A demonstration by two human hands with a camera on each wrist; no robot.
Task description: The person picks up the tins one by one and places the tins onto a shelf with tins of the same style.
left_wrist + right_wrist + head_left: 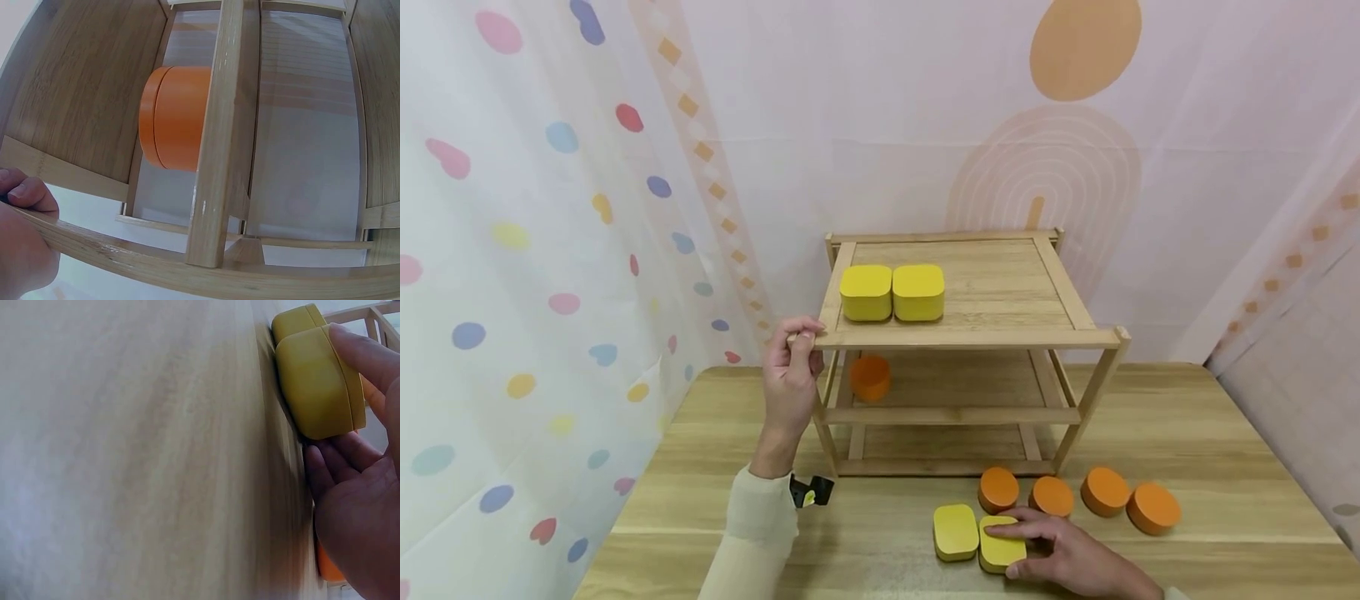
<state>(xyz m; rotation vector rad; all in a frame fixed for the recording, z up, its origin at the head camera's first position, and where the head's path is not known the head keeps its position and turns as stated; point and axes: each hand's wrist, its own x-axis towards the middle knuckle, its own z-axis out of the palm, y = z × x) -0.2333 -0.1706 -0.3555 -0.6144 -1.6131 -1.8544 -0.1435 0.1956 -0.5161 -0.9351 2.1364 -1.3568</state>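
My left hand (792,367) grips the front left corner of the top rail of a three-tier wooden shelf (962,337). Down on the table, my right hand (1067,554) holds a rounded-square yellow tin (1002,554), with the index finger across its top and the thumb at its near right corner. A second yellow tin (956,533) stands just left of it. Two more yellow tins (867,293) sit side by side on the top tier, at the left. On the middle tier is a round orange tin (178,119), near the left end.
Several round orange tins (1105,492) stand in a row on the wooden table (1225,467), right in front of the shelf and close behind my right hand. Patterned curtains (880,167) hang behind and to the left of the table.
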